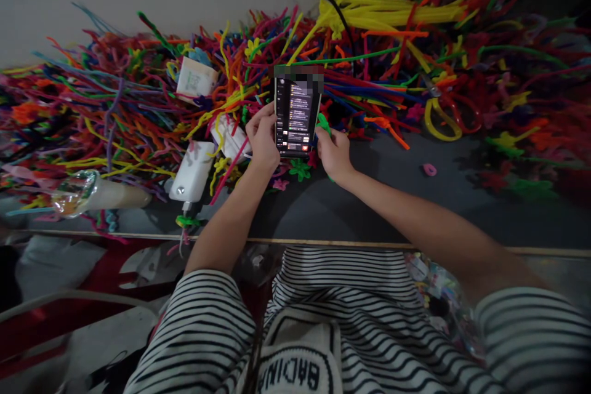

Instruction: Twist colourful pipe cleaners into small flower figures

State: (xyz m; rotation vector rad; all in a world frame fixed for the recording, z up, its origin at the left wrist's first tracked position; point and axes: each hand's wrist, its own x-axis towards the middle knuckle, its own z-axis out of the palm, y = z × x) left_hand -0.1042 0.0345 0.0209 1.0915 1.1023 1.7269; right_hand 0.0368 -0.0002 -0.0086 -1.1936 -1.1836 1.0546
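A phone (298,114) with a lit screen of text stands tilted above the table, its left edge in my left hand (264,138). At its right edge is my right hand (335,152), with its fingers closed on a green pipe-cleaner piece (324,123). Just below the phone lie a green pipe-cleaner flower (300,169) and a small pink one (279,184). Whether my right hand also touches the phone is hard to tell.
Heaped coloured pipe cleaners (138,104) span the dark table (383,197). Scissors (443,117) lie at right. On the left are a white power bank (191,171) with a cable, a cup (115,192) and a small box (196,79).
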